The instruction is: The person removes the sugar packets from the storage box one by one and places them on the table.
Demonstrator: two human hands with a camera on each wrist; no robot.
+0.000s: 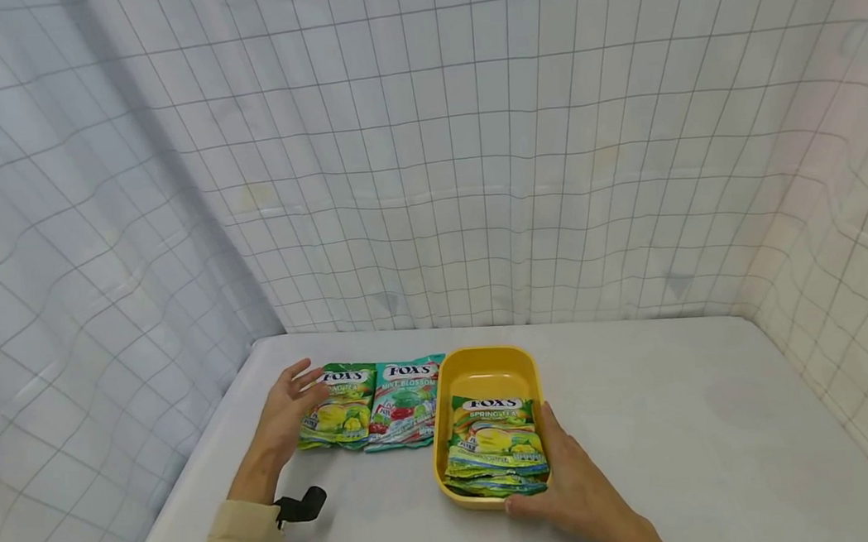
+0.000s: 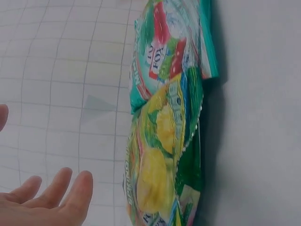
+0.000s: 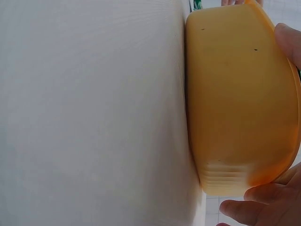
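Head view: the left hand (image 1: 287,408), its fingers loosely parted and gripping nothing, hovered at the left edge of a loose Spring Tea packet (image 1: 344,413). A teal Mint Blossom packet (image 1: 407,407) lay just beyond, farther to that hand's right. Between the hands stood a yellow container (image 1: 487,360), held at its near right corner by the right hand (image 1: 570,482), with the thumb at the near end and the fingers along the right side. Inside it, close to the right hand's fingers, lay a green packet (image 1: 492,441) marked Spring Tea, with another beneath its near end.

Left wrist view: a gap separated the left fingertips (image 2: 83,181) from both loose packets, which met end to side alongside that hand.

Right wrist view: the container's outer wall lay between the right thumb and fingers; the thumb lapped the rim, and a finger touched the wall. How firmly they pressed could not be told.
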